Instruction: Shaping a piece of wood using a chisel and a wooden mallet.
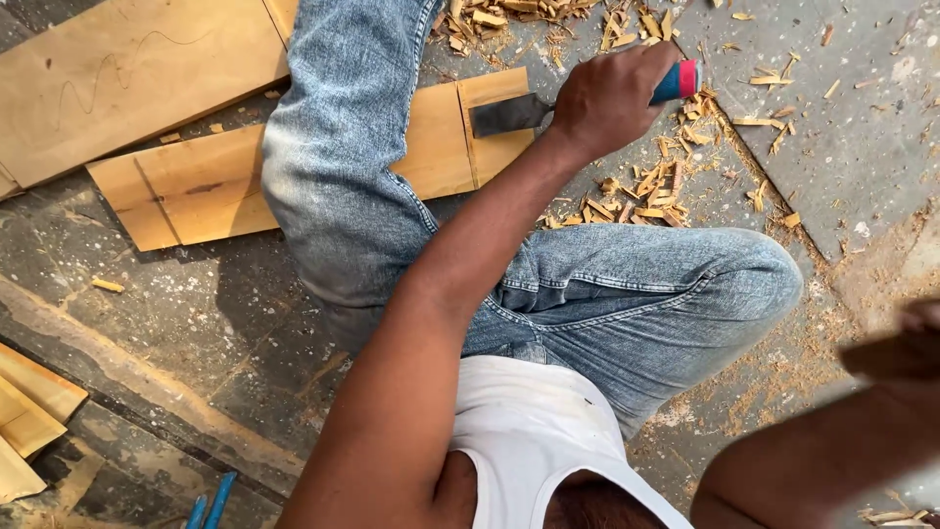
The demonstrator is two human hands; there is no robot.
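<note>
Gripping the chisel (pixel 587 98) by its blue-and-red handle, the left hand (pixel 612 98) is closed tight, blade resting on the plank (pixel 441 147) at 12 o'clock. Paring the marked end seems underway; the blurred right hand (pixel 906 348), at 3 o'clock, has an unreadable grip, and the next cut likely needs a steady push.

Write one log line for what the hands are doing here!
left hand: grips chisel, blade on wooden plank | right hand: blurred at frame edge, contents unclear | floor: wood chips

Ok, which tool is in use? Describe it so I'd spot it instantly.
Start at the pale plank pinned under the jeans leg. At its far end, the left hand grips a chisel, its flat grey blade on the wood. Its blue handle with a red band is unique here.
</note>
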